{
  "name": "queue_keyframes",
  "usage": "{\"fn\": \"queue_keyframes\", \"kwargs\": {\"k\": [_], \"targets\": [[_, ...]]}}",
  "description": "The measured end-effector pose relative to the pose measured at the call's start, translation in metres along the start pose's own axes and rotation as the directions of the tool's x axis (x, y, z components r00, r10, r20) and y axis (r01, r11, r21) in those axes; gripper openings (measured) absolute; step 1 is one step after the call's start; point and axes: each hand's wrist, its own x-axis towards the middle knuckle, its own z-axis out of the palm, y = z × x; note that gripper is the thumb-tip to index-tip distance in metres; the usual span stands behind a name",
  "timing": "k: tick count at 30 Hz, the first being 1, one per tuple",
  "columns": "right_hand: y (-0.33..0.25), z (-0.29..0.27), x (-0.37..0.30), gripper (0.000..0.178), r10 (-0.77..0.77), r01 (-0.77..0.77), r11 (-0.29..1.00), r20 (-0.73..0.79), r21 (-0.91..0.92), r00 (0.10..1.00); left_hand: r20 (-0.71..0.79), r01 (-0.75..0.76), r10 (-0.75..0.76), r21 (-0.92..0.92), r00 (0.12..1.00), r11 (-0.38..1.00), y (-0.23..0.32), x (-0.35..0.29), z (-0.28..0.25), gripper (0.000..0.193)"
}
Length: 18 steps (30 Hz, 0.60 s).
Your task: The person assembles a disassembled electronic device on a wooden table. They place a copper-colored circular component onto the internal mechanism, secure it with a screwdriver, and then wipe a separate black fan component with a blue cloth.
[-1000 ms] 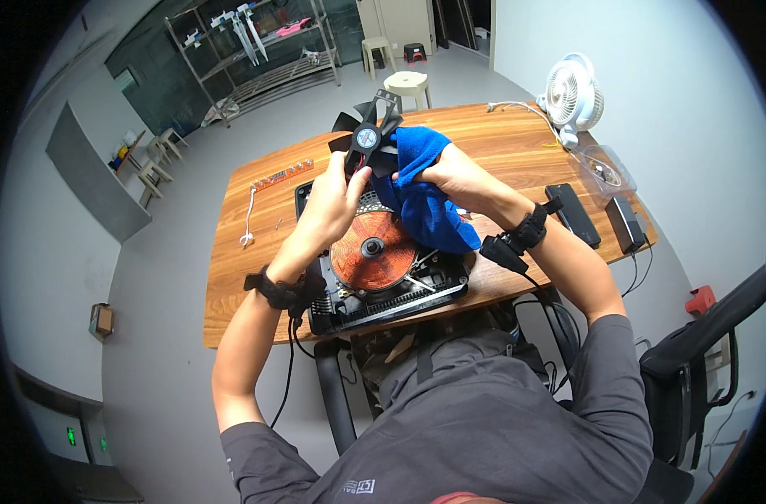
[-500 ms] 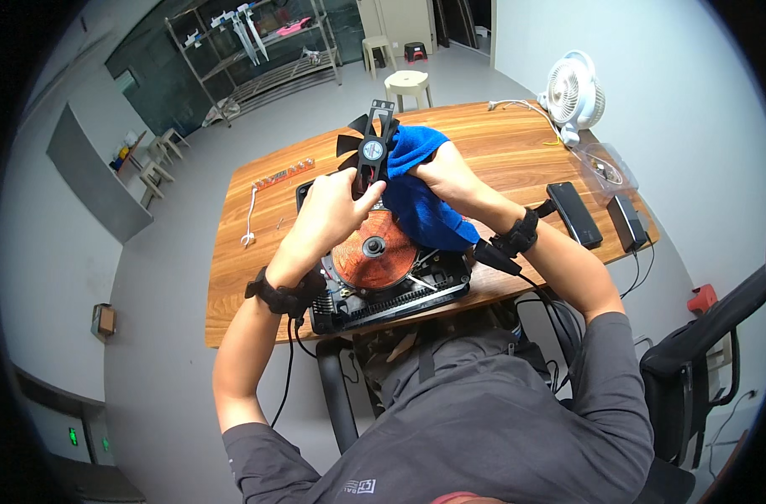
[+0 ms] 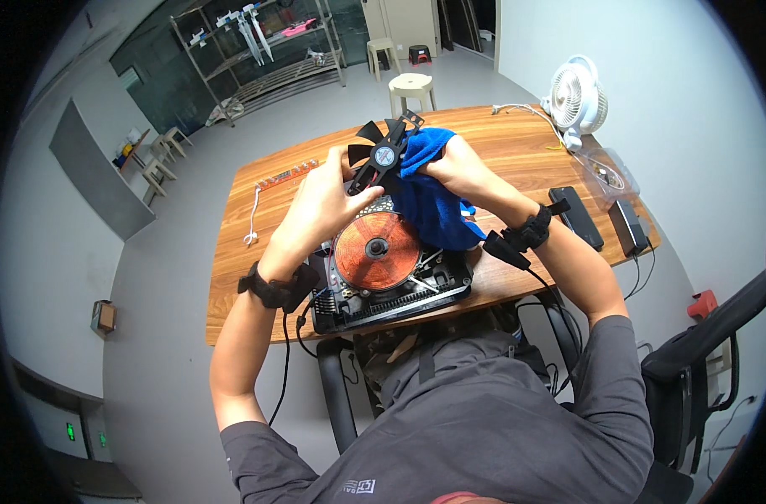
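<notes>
A small black cooling fan (image 3: 384,157) is raised above the table, its blades and bracket tilted toward the upper right. My left hand (image 3: 324,202) grips its lower left side between thumb and fingers. On the fan's right, my right hand (image 3: 463,170) holds a blue cloth (image 3: 425,214) bunched against the blades and bracket; the fingertips are hidden in it. Loose folds of the cloth hang down beside the coil. Below both hands lies an opened induction cooker (image 3: 383,309) in a black housing, with a round copper coil (image 3: 357,256) on top.
On the wooden table (image 3: 509,139), a white desk fan (image 3: 576,97) stands at the far right. A phone (image 3: 578,220), a black power adapter (image 3: 626,225) and a clear plastic box (image 3: 605,176) lie at the right. A power strip (image 3: 286,175) with a white cord is at the left.
The cooling fan has tipped clockwise and shifted slightly right and down. My right hand and the cloth have moved a little to the right with it.
</notes>
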Motion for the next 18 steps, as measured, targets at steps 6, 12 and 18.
{"fn": "queue_keyframes", "kwargs": {"k": [6, 12, 18], "targets": [[-0.002, -0.002, 0.001, 0.019, 0.006, -0.006, 0.999, 0.008, -0.033, 1.000, -0.083, -0.232, 0.225, -0.082, 0.971, 0.969, -0.004, 0.009, 0.002, 0.095], [-0.009, 0.008, -0.001, 0.029, 0.075, -0.065, 0.989, -0.070, 0.135, 0.995, -0.039, -0.087, 0.081, -0.205, 0.996, 0.975, -0.016, 0.015, 0.000, 0.083], [-0.008, 0.007, -0.003, 0.031, 0.105, -0.082, 0.961, -0.075, 0.263, 0.992, -0.072, -0.118, 0.106, -0.197, 0.992, 0.973, -0.014, 0.011, 0.007, 0.081]]}}
